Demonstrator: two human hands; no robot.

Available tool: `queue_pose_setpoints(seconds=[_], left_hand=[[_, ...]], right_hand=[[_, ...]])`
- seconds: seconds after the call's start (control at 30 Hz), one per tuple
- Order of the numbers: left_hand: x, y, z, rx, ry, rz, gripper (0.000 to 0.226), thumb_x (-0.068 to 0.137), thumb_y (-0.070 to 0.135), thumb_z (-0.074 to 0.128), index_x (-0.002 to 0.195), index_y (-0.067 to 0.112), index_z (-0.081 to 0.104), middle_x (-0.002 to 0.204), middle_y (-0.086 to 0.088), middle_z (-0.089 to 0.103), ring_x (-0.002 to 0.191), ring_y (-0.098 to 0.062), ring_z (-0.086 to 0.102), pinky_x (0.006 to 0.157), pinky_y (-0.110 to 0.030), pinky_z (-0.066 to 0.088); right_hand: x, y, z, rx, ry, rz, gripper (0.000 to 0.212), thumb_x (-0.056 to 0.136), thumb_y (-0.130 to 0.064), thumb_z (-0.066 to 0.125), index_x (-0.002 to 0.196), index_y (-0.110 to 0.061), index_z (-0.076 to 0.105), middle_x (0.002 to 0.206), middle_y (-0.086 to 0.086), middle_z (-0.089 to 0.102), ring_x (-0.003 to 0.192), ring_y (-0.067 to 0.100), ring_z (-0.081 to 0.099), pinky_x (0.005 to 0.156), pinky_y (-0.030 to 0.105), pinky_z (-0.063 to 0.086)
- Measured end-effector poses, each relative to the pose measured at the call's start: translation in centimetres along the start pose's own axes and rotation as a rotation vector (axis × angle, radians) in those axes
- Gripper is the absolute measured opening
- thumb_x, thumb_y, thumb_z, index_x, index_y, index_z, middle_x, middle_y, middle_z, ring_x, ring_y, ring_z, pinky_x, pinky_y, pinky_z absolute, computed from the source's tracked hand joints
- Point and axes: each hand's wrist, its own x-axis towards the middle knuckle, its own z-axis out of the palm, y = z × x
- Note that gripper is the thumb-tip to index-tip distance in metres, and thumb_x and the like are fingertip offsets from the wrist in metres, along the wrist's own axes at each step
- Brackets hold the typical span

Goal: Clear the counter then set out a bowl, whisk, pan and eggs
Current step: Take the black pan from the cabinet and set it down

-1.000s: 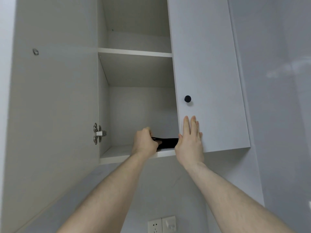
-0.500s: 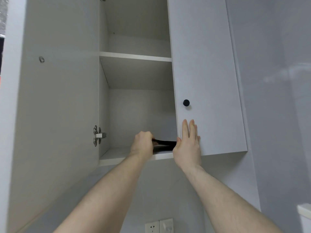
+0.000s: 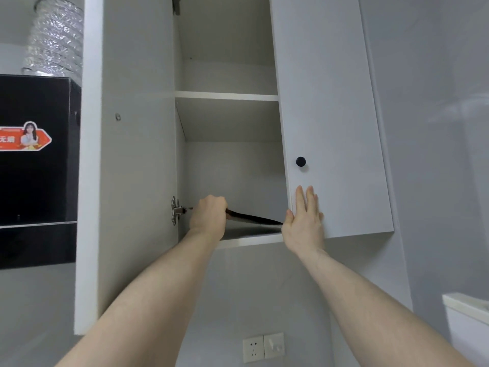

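A flat black thing (image 3: 254,219), likely the pan, lies tilted on the bottom shelf (image 3: 248,240) of a white wall cabinet. My left hand (image 3: 209,217) grips its left end inside the cabinet. Most of the black thing is hidden behind the shut right door (image 3: 336,128) and my hands. My right hand (image 3: 304,222) lies flat with straight fingers against the lower left corner of that right door, below its black knob (image 3: 300,161).
The cabinet's left door (image 3: 127,160) stands wide open, with a metal hinge (image 3: 176,210) at its inner edge. The upper shelf (image 3: 226,96) holds nothing visible. A black range hood (image 3: 37,176) with a foil duct (image 3: 55,38) is at left. A wall socket (image 3: 263,347) sits below.
My left hand has drawn the black thing leftward along the bottom shelf, so more of it shows. The view has shifted, and the range hood has come into sight at left.
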Motion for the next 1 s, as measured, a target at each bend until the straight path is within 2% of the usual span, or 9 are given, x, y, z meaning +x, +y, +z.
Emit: queue_pose_setpoints(seconds=[0.13,0.23,0.3,0.4,0.47,0.6,0.77,0.87,1.0], left_hand=[[-0.7,0.7,-2.0,0.067,-0.02,0.039,0.013,0.091,0.004,0.064,0.098,0.009,0.074,0.094,-0.015,0.071,0.094,-0.037,0.068,0.066,-0.034,0.045],[-1.3,1.3,-3.4,0.125,-0.005,0.044,0.011,0.088,0.004,0.07,0.095,0.011,0.074,0.091,-0.013,0.072,0.091,-0.035,0.07,0.064,-0.035,0.048],[-1.5,1.6,-4.3,0.167,0.005,0.059,0.012,0.087,0.003,0.071,0.094,0.012,0.074,0.091,-0.011,0.071,0.09,-0.034,0.071,0.066,-0.036,0.051],[-1.7,2.2,-6.0,0.203,0.014,0.098,0.009,0.088,0.002,0.069,0.091,0.011,0.07,0.094,-0.013,0.071,0.093,-0.036,0.07,0.066,-0.036,0.049],[-1.9,2.4,-6.8,0.24,0.006,0.121,0.011,0.089,0.002,0.069,0.087,0.013,0.066,0.094,-0.012,0.07,0.092,-0.035,0.07,0.063,-0.034,0.046],[-2.6,2.7,-8.7,0.299,-0.006,0.165,0.014,0.089,-0.002,0.065,0.094,0.011,0.068,0.092,-0.011,0.068,0.092,-0.034,0.07,0.063,-0.034,0.044],[-4.4,2.7,-11.8,0.278,-0.007,0.205,0.009,0.093,0.003,0.063,0.094,0.009,0.068,0.09,-0.012,0.066,0.092,-0.037,0.067,0.064,-0.035,0.043],[-5.6,2.4,-13.4,0.257,-0.009,0.199,0.021,0.091,0.0,0.064,0.08,0.017,0.058,0.068,-0.002,0.046,0.077,-0.032,0.059,0.061,-0.034,0.042],[-7.7,1.9,-15.6,0.263,-0.026,0.258,0.024,0.091,-0.004,0.059,0.081,0.018,0.056,0.069,-0.002,0.043,0.07,-0.029,0.05,0.058,-0.033,0.038]], right_hand=[[0.2,-1.5,-1.7,0.11,-0.115,0.148,0.057,0.107,-0.027,0.031,0.16,-0.021,0.013,0.169,-0.004,-0.004,0.156,0.02,0.003,0.122,0.039,0.019],[0.7,-3.1,-4.1,0.202,-0.214,0.258,0.051,0.107,-0.026,0.027,0.157,-0.018,0.023,0.168,-0.004,0.002,0.148,0.026,0.028,0.111,0.037,0.029],[0.9,-3.5,-5.1,0.255,-0.242,0.288,0.051,0.107,-0.024,0.025,0.157,-0.016,0.026,0.168,-0.001,0.01,0.146,0.027,0.031,0.11,0.037,0.029],[0.2,-2.9,-5.6,0.305,-0.203,0.325,0.053,0.107,-0.025,0.026,0.159,-0.017,0.025,0.168,0.001,0.017,0.153,0.02,0.02,0.12,0.036,0.02],[-0.5,-2.4,-4.9,0.347,-0.173,0.357,0.051,0.107,-0.024,0.027,0.158,-0.015,0.029,0.167,0.002,0.021,0.153,0.019,0.02,0.121,0.036,0.018],[-1.7,-2.4,-3.8,0.453,-0.116,0.396,0.049,0.108,-0.022,0.031,0.155,-0.01,0.033,0.164,0.005,0.026,0.153,0.019,0.019,0.121,0.033,0.015],[-3.1,-3.1,-4.3,0.527,-0.065,0.5,0.049,0.108,-0.026,0.033,0.153,-0.01,0.038,0.16,0.008,0.035,0.148,0.025,0.029,0.121,0.037,0.021],[-4.2,-3.7,-5.7,0.578,-0.074,0.574,0.049,0.107,-0.03,0.033,0.153,-0.013,0.039,0.159,0.007,0.037,0.146,0.027,0.034,0.118,0.039,0.026],[-6.2,-4.4,-8.2,0.646,-0.073,0.641,0.051,0.106,-0.038,0.033,0.152,-0.016,0.041,0.156,0.006,0.042,0.141,0.03,0.041,0.115,0.041,0.031]])
